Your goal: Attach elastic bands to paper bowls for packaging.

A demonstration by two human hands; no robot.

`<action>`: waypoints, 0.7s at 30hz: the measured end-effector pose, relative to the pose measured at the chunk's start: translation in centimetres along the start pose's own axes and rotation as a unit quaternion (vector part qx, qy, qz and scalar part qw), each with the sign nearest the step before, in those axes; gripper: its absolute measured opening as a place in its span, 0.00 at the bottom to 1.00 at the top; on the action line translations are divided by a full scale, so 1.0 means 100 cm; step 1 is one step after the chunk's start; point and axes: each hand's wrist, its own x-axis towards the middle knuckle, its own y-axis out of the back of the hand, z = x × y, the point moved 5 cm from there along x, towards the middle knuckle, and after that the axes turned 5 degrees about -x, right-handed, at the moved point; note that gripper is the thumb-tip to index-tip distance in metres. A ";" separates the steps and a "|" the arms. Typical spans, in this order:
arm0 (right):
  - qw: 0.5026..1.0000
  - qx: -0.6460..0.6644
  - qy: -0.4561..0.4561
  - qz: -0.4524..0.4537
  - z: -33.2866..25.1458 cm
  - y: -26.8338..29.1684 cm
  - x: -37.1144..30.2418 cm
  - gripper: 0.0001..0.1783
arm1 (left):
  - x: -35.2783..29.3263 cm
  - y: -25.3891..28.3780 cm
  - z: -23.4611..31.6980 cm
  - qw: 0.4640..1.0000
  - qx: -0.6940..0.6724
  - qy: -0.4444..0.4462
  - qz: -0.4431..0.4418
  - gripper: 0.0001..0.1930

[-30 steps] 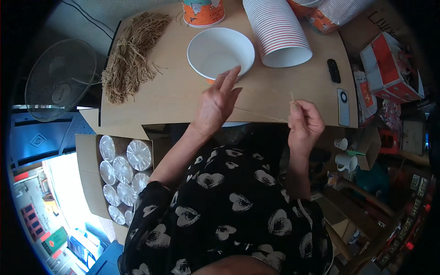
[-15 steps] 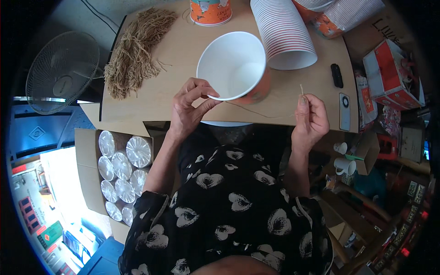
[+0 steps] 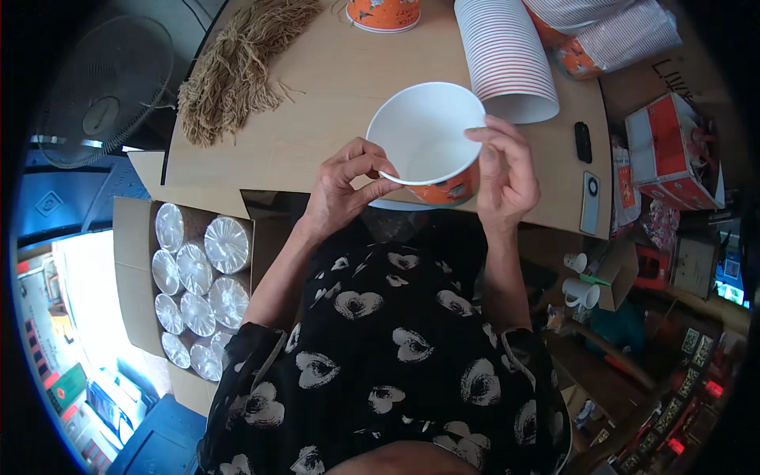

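Observation:
A white-lined paper bucket (image 3: 426, 131) with an orange printed outside is tilted at the table's near edge, its mouth facing me. My left hand (image 3: 344, 186) is closed on the near-left rim, thumb outside and fingers inside. At the right side, my right hand (image 3: 507, 170) curls at the rim, with a fingertip over the edge and the thumb against the outer wall. Whether the string is still in my right fingers cannot be seen. A bundle of tan strings (image 3: 241, 67) lies at the table's left.
A nested stack of paper buckets (image 3: 511, 59) lies right of centre, and an orange bucket (image 3: 385, 13) stands at the back. Along the right edge are a black object (image 3: 583, 141) and a phone (image 3: 590, 202). A carton (image 3: 133, 273) of plastic-wrapped rolls sits below left.
My right hand, which held a thin string out to the right, has moved left to the bucket's rim. The bucket and my left hand have shifted slightly right and nearer in view.

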 end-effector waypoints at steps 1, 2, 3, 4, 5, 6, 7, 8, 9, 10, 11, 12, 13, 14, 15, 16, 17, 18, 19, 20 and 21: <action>1.000 0.002 0.021 -0.014 0.000 -0.005 0.001 0.04 | -0.001 -0.001 0.001 1.000 -0.010 0.005 -0.005 0.09; 0.999 0.004 0.042 -0.028 -0.001 -0.009 0.000 0.04 | -0.002 -0.002 0.001 1.000 -0.021 0.010 -0.009 0.09; 0.999 0.022 0.034 -0.022 0.000 -0.013 -0.001 0.04 | -0.002 0.000 0.001 1.000 -0.022 0.010 -0.006 0.09; 0.999 0.023 0.035 -0.025 0.002 -0.016 -0.003 0.04 | -0.003 0.000 -0.001 0.998 -0.040 0.021 -0.035 0.10; 0.999 0.029 0.038 -0.015 0.004 -0.017 -0.005 0.04 | -0.003 0.000 -0.004 0.996 -0.059 0.031 -0.065 0.11; 0.999 0.034 0.040 -0.005 0.006 -0.018 -0.005 0.04 | 0.000 0.004 -0.002 0.996 -0.060 0.031 -0.063 0.11; 0.999 0.033 0.041 -0.006 0.009 -0.019 -0.005 0.04 | 0.007 0.009 0.000 0.997 -0.038 0.051 -0.054 0.14; 0.998 0.039 0.049 -0.006 0.010 -0.020 -0.005 0.03 | 0.012 0.016 -0.001 0.996 -0.015 0.072 -0.042 0.17; 0.997 0.044 0.057 -0.006 0.009 -0.021 -0.005 0.03 | 0.021 0.027 -0.024 0.996 0.011 0.089 -0.004 0.26; 0.997 0.048 0.058 -0.008 0.007 -0.022 -0.004 0.03 | 0.033 0.033 -0.032 0.993 0.015 0.111 0.020 0.27; 0.997 0.047 0.052 -0.021 0.007 -0.023 -0.002 0.03 | 0.046 0.034 -0.041 0.990 0.017 0.131 0.043 0.28; 0.997 0.045 0.046 -0.033 0.006 -0.025 -0.001 0.03 | 0.058 0.029 -0.048 0.992 -0.019 0.124 0.026 0.29; 0.997 0.046 0.048 -0.034 0.006 -0.025 0.001 0.03 | 0.070 0.023 -0.056 0.992 -0.018 0.122 0.028 0.29; 0.997 0.049 0.049 -0.031 0.006 -0.025 0.001 0.03 | 0.081 0.013 -0.063 0.989 -0.073 0.132 0.010 0.27; 0.997 0.052 0.050 -0.027 0.006 -0.025 0.002 0.03 | 0.087 0.005 -0.069 0.982 -0.127 0.140 -0.008 0.26; 0.997 0.050 0.051 -0.026 0.007 -0.025 0.002 0.03 | 0.093 0.000 -0.071 0.982 -0.127 0.138 -0.009 0.26; 0.997 0.049 0.053 -0.031 0.006 -0.024 0.002 0.03 | 0.097 -0.007 -0.074 0.973 -0.164 0.162 -0.029 0.23; 0.997 0.047 0.056 -0.036 0.006 -0.024 0.002 0.03 | 0.099 -0.011 -0.077 0.961 -0.200 0.186 -0.049 0.20; 0.997 0.045 0.055 -0.035 0.006 -0.023 0.002 0.03 | 0.101 -0.014 -0.080 0.960 -0.201 0.186 -0.051 0.20; 0.997 0.045 0.047 -0.035 0.007 -0.022 0.001 0.03 | 0.102 -0.016 -0.083 0.955 -0.218 0.194 -0.041 0.18; 0.998 0.046 0.038 -0.036 0.009 -0.021 0.000 0.03 | 0.102 -0.018 -0.087 0.950 -0.235 0.204 -0.029 0.15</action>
